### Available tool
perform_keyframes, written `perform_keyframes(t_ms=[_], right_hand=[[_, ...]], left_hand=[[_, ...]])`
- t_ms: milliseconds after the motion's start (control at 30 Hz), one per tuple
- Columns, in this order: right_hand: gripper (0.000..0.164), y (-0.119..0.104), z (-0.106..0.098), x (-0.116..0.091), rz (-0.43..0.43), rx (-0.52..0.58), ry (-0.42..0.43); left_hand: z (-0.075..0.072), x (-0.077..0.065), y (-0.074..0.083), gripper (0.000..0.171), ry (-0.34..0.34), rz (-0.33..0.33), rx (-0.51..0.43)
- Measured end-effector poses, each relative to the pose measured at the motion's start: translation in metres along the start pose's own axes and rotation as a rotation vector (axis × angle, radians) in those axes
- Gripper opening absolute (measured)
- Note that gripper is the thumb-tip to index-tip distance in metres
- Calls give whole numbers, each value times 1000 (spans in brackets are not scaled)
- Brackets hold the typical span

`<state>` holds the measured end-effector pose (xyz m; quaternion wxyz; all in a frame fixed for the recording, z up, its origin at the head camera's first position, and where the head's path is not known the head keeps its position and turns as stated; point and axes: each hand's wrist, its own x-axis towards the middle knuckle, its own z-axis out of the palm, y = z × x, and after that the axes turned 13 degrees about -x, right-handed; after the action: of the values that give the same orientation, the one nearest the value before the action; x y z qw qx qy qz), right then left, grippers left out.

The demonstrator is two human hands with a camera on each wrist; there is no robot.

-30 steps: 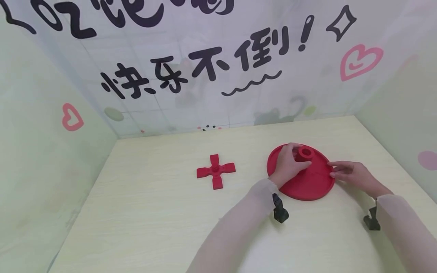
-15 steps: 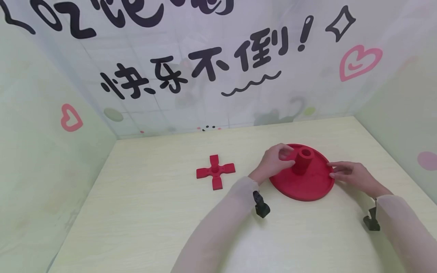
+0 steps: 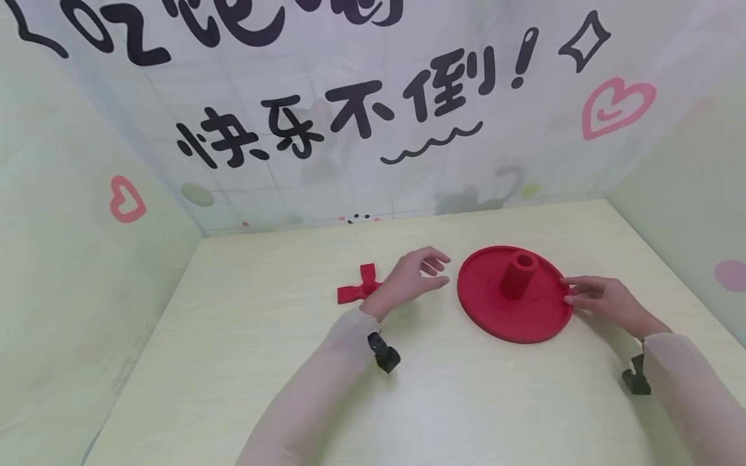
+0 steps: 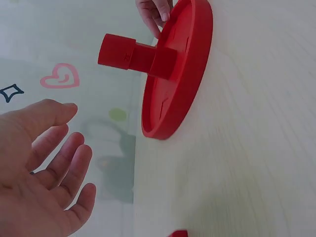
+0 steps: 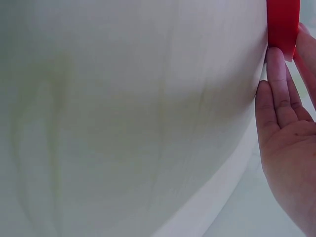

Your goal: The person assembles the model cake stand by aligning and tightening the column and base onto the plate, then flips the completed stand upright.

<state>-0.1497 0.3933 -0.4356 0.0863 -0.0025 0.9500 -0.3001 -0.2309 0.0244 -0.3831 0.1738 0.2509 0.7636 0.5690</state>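
A round red base with a raised rim lies flat on the table, a hollow red post standing upright from it. My right hand pinches the base's right rim; in the right wrist view its thumb and fingers lie on either side of that rim. Left of the base, my left hand is in the air with loosely bent fingers and holds nothing. Behind its wrist lies a red cross-shaped piece, its right and near arms hidden. The left wrist view shows the left palm apart from the base.
The pale wooden table meets a white printed back wall with black lettering. Side panels enclose it left and right. Dark wrist cameras sit below each sleeve cuff.
My left hand has let go of the post and moved left, clear of the base, now covering part of the cross-shaped piece. The right hand and the base have stayed in place.
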Motion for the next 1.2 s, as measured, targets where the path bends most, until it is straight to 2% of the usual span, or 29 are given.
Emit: perform_keyframes(t_ms=[333, 667, 967, 1200], right_hand=[[66, 1, 0, 1, 4, -6, -4], [64, 1, 0, 2, -13, -15, 0], [64, 1, -1, 1, -5, -8, -1], [65, -2, -1, 1, -3, -11, -3]], left_hand=[[-48, -38, -11, 34, 68, -75, 87], [-88, -66, -34, 33, 148, -169, 150], [-113, -74, -60, 38, 229, -294, 144], [-119, -75, -73, 44, 215, -328, 179]])
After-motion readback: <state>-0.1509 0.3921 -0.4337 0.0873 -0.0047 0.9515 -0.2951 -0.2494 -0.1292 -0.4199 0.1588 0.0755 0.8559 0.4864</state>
